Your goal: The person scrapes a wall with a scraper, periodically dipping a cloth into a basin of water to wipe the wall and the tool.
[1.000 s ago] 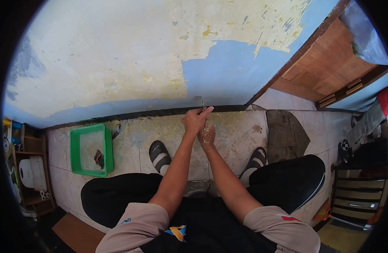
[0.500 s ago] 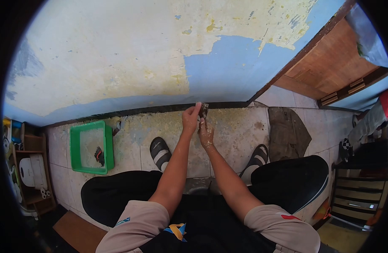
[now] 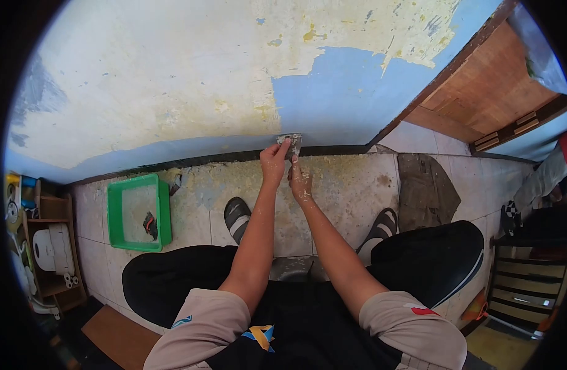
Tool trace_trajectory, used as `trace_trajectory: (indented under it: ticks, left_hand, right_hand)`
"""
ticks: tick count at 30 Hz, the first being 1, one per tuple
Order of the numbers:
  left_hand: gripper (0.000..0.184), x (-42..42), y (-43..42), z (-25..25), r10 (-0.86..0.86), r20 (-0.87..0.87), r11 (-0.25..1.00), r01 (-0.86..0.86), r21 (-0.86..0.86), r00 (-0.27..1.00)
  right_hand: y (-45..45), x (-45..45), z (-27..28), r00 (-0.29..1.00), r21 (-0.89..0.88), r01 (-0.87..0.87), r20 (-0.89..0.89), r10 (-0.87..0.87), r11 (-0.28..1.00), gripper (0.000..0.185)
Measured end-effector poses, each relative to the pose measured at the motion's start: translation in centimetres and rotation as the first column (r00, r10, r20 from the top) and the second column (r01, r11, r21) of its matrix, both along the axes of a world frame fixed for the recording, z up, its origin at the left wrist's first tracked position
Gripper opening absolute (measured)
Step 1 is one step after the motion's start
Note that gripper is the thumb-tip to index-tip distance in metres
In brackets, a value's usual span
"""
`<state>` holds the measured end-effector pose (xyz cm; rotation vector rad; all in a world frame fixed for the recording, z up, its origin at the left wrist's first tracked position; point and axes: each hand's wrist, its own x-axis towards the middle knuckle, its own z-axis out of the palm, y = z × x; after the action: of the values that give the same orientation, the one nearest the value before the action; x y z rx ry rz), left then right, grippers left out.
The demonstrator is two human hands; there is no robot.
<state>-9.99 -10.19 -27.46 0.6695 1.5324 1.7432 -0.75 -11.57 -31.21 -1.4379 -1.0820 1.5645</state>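
A paint scraper (image 3: 295, 143) with a flecked metal blade meets the low part of the wall (image 3: 339, 92), just above the dark baseboard. My right hand (image 3: 301, 181) is closed around its handle, which the fingers mostly hide. With fingers pressed on the blade, my left hand (image 3: 272, 165) grips it from the left side. Pale flakes stick to my right hand and wrist. Blue paint still covers the wall near the blade, while bare cream and yellowish patches spread above and to the left.
A green tub (image 3: 165, 216) with a dark and red item inside stands at left on the flake-strewn tiles. A brown cloth (image 3: 425, 191) lies at right. Shelves (image 3: 52, 216) line the left edge, a dark rack (image 3: 530, 277) the right. My sandalled feet flank my hands.
Both hands have moved the scraper upward, from in front of the baseboard onto the blue strip of wall. The blade now shows broad side out. The view has shifted slightly.
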Motion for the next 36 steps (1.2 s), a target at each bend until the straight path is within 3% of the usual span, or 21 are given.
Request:
trace_trajectory:
  ticks: [5,8,10,13,16,18,19,21,23,27,31,33,36]
  left_hand:
    - [0.034,-1.3,0.6,-2.6,-0.102,-0.071,0.992,0.096,-0.086,0.992]
    - [0.039,-0.1,0.4,0.0,-0.042,0.044,0.999,0.043,-0.019,0.998]
    - [0.04,-0.3,0.7,-1.2,-0.018,0.01,1.0,0.018,-0.018,1.0]
    - [0.041,-0.8,0.7,-1.5,0.004,-0.054,0.999,-0.007,-0.052,0.999]
    - [0.036,-1.3,0.4,-0.5,-0.028,-0.117,0.992,0.014,-0.123,0.993]
    - [0.031,-1.4,0.3,-0.6,-0.055,-0.14,0.987,0.033,-0.158,0.989]
    - [0.031,-1.3,0.5,-1.0,-0.054,-0.067,0.992,0.045,-0.118,0.996]
    - [0.03,-0.9,0.5,-1.1,-0.054,0.004,0.996,0.054,-0.077,0.999]
    - [0.027,0.0,0.5,-0.3,-0.025,0.23,0.999,0.034,-0.037,0.973]
    - [0.025,0.5,0.7,-1.8,-0.031,0.303,0.999,0.039,-0.021,0.953]
    - [0.023,1.3,0.8,-2.2,-0.031,0.401,0.999,0.017,0.039,0.915]
    - [0.023,1.6,0.9,-2.4,-0.022,0.459,0.999,0.003,0.043,0.888]
    - [0.022,2.0,1.1,-2.7,-0.026,0.518,0.999,0.01,0.034,0.855]
  right_hand:
    - [0.5,-0.9,-0.8,0.999,0.057,0.053,0.003,-0.053,0.997,0.061]
    - [0.7,-0.9,-1.0,0.994,0.113,0.067,-0.092,-0.057,0.991,0.058]
    - [0.3,-1.3,-0.4,0.987,0.104,0.069,-0.149,-0.053,0.992,0.056]
    - [0.0,-2.0,-0.4,0.98,0.067,0.08,-0.186,-0.066,0.995,0.057]
    - [0.0,-2.9,-0.7,0.965,-0.093,0.092,-0.235,-0.111,0.991,0.058]
    - [-0.3,-3.0,-0.7,0.987,0.065,0.136,-0.099,-0.129,0.989,0.059]
    - [-0.3,-2.8,-0.5,0.987,0.059,0.133,-0.1,-0.126,0.989,0.059]
    - [0.2,-1.8,-0.6,0.996,0.212,0.082,0.025,-0.089,0.974,0.063]
    - [0.9,-1.0,-1.1,0.994,0.246,0.049,0.079,-0.071,0.968,0.061]
    - [1.5,0.2,-0.5,0.984,0.337,-0.009,0.171,-0.052,0.941,0.058]
    - [2.1,1.2,-0.5,0.979,0.353,-0.049,0.201,-0.024,0.934,0.056]
    - [3.0,2.2,-0.5,0.929,0.289,-0.186,0.363,0.072,0.939,0.056]
    - [3.6,3.0,-0.3,0.919,0.308,-0.202,0.387,0.071,0.93,0.054]
